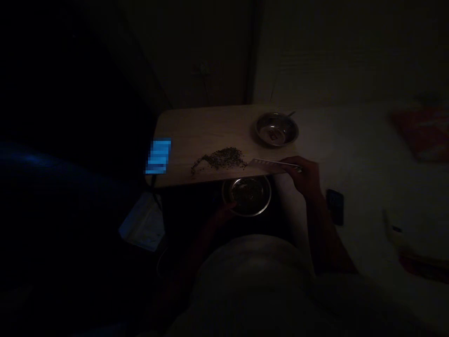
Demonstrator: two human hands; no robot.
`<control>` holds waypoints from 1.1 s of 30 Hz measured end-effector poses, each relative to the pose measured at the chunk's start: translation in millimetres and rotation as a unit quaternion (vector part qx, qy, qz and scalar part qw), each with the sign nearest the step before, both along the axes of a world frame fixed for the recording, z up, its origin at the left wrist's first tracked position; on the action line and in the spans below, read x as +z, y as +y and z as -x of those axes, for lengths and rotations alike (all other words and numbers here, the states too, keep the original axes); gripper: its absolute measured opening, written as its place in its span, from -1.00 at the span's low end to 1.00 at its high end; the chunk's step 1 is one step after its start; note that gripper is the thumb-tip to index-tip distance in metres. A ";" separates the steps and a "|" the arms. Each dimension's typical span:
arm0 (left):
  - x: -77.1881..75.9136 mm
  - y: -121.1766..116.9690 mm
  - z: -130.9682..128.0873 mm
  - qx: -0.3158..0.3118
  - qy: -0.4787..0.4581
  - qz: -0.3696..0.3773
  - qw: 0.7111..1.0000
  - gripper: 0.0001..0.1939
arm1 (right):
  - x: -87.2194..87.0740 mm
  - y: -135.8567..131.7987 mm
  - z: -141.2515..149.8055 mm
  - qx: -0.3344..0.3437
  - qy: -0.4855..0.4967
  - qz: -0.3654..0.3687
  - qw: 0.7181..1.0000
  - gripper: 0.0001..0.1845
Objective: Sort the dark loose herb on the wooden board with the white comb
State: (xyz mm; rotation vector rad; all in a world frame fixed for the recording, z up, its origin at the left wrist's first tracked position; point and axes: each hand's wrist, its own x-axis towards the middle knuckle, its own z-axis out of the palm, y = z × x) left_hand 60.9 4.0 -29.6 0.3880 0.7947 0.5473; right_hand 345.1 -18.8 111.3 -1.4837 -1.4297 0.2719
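The scene is very dark. On the wooden table [203,128] lies a spread pile of small dark seed-like pieces [226,158]. My right hand [306,175] is closed on a long, flat, pale strip-like tool [268,163], whose far end reaches the right side of the pile; its exact kind is unclear. Just below the table's front edge is a round metal bowl [267,199] with dark bits inside. My left hand [229,207] grips that bowl's left rim, its fingers partly hidden in shadow.
A second metal bowl [261,132] with a utensil handle stands at the table's back. A blurred lit screen [157,157] is at the left end. To the right lie a dark phone [336,206] and a red package [423,133]. A pale box [143,224] sits lower left.
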 end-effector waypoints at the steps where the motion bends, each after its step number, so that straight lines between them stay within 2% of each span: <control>1: -0.6 1.4 -2.6 -0.002 -0.003 0.004 1.000 -0.54 | -1.0 0.7 0.4 0.002 0.002 0.001 1.000 -0.84; 7: -4.0 3.4 -6.5 0.005 -0.018 0.010 1.000 -0.53 | -3.1 2.4 -1.1 -0.001 0.007 -0.003 1.000 -0.86; 15: -1.5 0.0 -2.6 0.011 0.022 0.020 0.999 -0.66 | -1.9 5.8 1.3 -0.001 0.006 -0.009 1.000 -0.85; 25: 4.8 3.2 -7.7 0.004 -0.039 0.003 0.999 -0.43 | -0.6 1.9 -0.9 0.014 -0.013 -0.009 1.000 -0.86; 33: 6.3 0.7 -6.1 0.012 -0.021 0.018 1.000 -0.49 | -1.1 0.1 0.2 0.030 0.005 -0.007 1.000 -0.88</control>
